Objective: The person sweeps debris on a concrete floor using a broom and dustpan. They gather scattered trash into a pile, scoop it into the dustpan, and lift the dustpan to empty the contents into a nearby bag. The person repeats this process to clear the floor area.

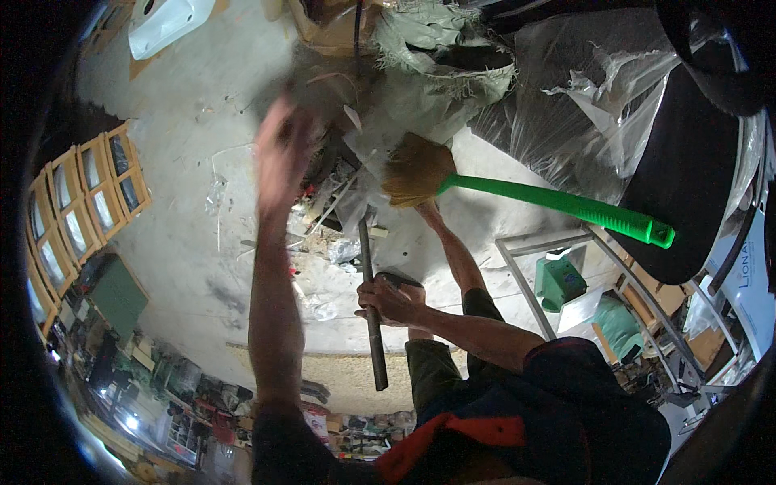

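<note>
The pale grey concrete floor (198,190) spreads under me, smudged and dusty, with clutter along the edges of the room. Taking the middle of my view as the dial, a loose heap of mixed scraps, sticks and clear film (330,212) lies just off centre toward 11 o'clock. My right grip (390,301) is wrapped round a straight, dark, slender rod (376,347), which runs from near the heap down toward 6 o'clock. My left grip (287,145) is a blur, reaching toward 11 o'clock beside the heap; I cannot tell whether it is wide, narrow or holding anything. A broom with tan bristles and a bright green ribbed handle (550,196) has its head just past 12 o'clock and its handle end near 3.

At about 12:30 a pale green woven sack with frayed edges (440,52) gapes, its mouth too dark to show what is inside. Left of it, near 12, sits a brown cardboard box (327,36), contents unclear. A white, smooth-sided basin (166,28) rests at 10 to 11. Toward 9, a wooden slatted crate (87,194) shows film-wrapped pale pieces between its slats. Past 3, a green plastic container (559,283) stands near a grey metal frame (521,279).
</note>
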A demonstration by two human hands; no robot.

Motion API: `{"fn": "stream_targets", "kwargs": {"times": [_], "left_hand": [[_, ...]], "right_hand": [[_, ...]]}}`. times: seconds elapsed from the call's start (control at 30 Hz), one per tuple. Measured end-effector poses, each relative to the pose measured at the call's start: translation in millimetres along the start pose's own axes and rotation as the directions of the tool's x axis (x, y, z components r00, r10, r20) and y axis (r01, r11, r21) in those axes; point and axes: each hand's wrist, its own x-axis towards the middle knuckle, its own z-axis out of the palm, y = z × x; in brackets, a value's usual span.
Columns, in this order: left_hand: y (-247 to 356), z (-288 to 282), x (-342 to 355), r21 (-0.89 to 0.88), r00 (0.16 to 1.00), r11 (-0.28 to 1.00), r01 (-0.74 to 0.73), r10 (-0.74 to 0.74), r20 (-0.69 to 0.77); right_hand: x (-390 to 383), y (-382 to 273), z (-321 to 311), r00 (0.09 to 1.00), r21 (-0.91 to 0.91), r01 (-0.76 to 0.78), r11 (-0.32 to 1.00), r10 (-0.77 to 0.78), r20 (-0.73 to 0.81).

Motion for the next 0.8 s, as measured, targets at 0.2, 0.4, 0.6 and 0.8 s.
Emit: {"fn": "stream_targets", "kwargs": {"times": [0.2, 0.4, 0.6, 0.8], "left_hand": [[-24.1, 206.5, 171.5, 0.435, 0.996, 0.897, 0.079, -0.057, -0.064], [-68.7, 184.2, 130.7, -0.340, 0.908, 0.851, 0.400, -0.417, 0.025], [-17.4, 122.5, 58.8, -0.397, 0.970, 0.888, 0.230, -0.240, 0.026], [62.4, 4.7, -34.9, -0.149, 0.927, 0.920, -0.363, 0.342, -0.151]], "right_hand": [[-24.1, 26.9, -11.6, 0.979, -0.119, 0.147, 0.982, -0.162, -0.126], [-46.5, 61.2, 31.7, 0.996, 0.609, -0.088, 0.789, 0.091, 0.026], [-52.1, 38.3, 17.1, 0.952, -0.132, 0.104, 0.986, -0.060, 0.300], [-40.5, -8.6, 1.2, 0.974, 0.203, -0.034, 0.979, -0.014, 0.228]]}}
